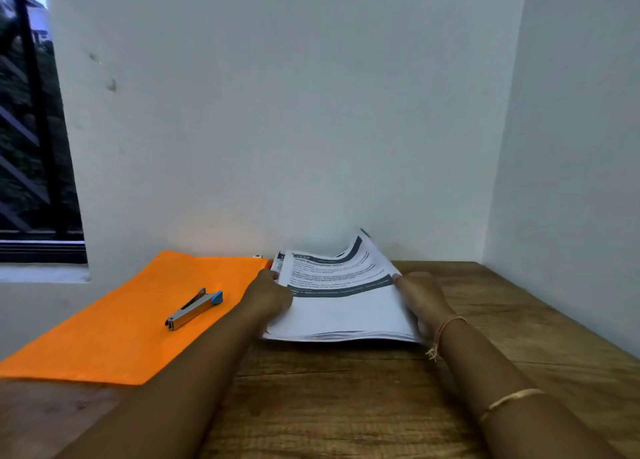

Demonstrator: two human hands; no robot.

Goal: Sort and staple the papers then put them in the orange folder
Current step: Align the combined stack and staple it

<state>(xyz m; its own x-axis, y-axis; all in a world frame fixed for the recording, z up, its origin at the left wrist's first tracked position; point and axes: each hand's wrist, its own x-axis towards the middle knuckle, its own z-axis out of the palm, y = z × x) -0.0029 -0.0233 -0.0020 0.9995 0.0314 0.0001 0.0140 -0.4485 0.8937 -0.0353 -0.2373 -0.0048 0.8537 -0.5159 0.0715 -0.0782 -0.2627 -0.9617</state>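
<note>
The stack of papers (341, 306) lies on the wooden table (346, 396), right of centre and close to the back wall (277, 112). The top sheet carries printed text with dark header bands. The far right corner of the stack curls upward against the wall; the near edge shows many sheet edges, slightly fanned.

The left hand (272, 296) grips the left edge of the stack, thumb side on the top sheet. The right hand (420, 299) grips the right edge in the same way, with its fingertip at the end of the lower dark band. Both hands are clamped on the papers, one on each side. How the fingers lie beneath the stack cannot be told.

The right wrist carries a thin thread bracelet (446, 327) with a loose knotted end. A second thin band (509, 399) sits further up the forearm.

The orange folder (114, 337) lies flat and closed on the table, just left of the papers, its far right corner near the stack. A stapler (194, 309), metal with a blue end cap, rests on top of the folder, lying diagonally.

A window (31, 147) with dark bars occupies the far left.
</note>
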